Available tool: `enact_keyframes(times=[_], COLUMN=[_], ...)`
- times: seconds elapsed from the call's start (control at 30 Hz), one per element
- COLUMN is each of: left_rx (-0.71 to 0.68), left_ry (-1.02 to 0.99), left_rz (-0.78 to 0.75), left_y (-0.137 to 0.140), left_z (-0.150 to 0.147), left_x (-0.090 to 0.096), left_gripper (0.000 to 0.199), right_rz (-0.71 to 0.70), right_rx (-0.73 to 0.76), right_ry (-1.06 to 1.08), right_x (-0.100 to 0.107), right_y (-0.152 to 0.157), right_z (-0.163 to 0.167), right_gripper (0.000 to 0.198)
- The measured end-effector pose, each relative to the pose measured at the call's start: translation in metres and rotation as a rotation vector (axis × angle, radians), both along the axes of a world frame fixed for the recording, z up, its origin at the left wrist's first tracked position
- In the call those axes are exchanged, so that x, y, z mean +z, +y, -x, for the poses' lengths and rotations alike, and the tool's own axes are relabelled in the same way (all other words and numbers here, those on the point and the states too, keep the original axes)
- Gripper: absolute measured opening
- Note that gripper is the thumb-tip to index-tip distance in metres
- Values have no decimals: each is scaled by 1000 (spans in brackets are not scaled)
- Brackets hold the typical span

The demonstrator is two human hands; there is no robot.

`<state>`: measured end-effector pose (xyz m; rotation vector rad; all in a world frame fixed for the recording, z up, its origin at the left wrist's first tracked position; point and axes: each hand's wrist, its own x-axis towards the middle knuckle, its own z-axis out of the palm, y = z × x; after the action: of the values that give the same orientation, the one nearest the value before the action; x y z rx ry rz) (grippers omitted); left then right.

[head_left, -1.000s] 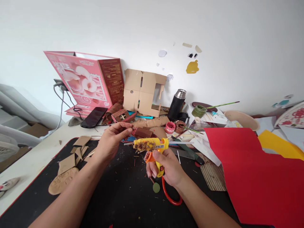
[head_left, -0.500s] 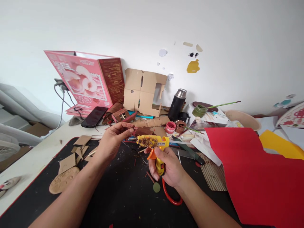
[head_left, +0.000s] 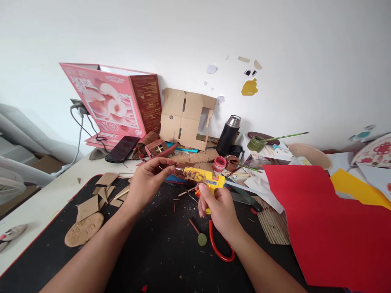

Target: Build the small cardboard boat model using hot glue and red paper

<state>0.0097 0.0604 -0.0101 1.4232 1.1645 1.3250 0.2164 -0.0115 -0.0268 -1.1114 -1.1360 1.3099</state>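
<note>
My right hand (head_left: 220, 206) is wrapped round the handle of a yellow hot glue gun (head_left: 200, 176), smeared brown at the front, its nozzle pointing left. Just left of the nozzle, the thumb and fingers of my left hand (head_left: 149, 179) are pinched together. A small brownish piece seems to be between them, too small to name. Behind the hands lie brown cardboard scraps and a small reddish-brown model house (head_left: 156, 148) with a window. Below the glue gun, a green disc (head_left: 202, 239) with a brown stick and a red curved handle (head_left: 222, 253) rest on the black mat (head_left: 159, 252).
Cardboard offcuts (head_left: 88, 208) and an oval tan piece (head_left: 84, 230) are on the left. Behind stand a phone (head_left: 122, 149), a pink box (head_left: 106, 101), a black flask (head_left: 228, 134) and paint jars (head_left: 219, 163). Red paper (head_left: 330, 224) covers the right side, beside corrugated card (head_left: 273, 219).
The glue gun has moved slightly right and up, and tilts more, its nozzle now right beside my left fingertips. My left hand has shifted slightly right, still pinched.
</note>
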Motion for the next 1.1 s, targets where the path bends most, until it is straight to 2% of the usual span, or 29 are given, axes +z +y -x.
enact_keyframes(times=[0.13,0.37,0.6,0.87,1.1], left_rx=[30,66,67,109,110], left_ry=[67,113,178,177,247], left_rz=[-80,-133,-195,-175,-266], left_y=[-4,-7,-10,-11,-11], left_z=[-2,-2,-4,-5,-3], left_x=[0,2,4,6,1], left_gripper=[35,26,17,18,13], right_rz=[-57,-161,-190,-253,-245], right_rx=[-64,-128,-150,-151,-178], right_ry=[-134,-296,-363,-386,-441], right_x=[-2,-7,-8,-4,-4], right_y=[-1,-2,0,-1,0], right_z=[-3,-6,-9,-8,-9], right_gripper=[72,73,70,63,65])
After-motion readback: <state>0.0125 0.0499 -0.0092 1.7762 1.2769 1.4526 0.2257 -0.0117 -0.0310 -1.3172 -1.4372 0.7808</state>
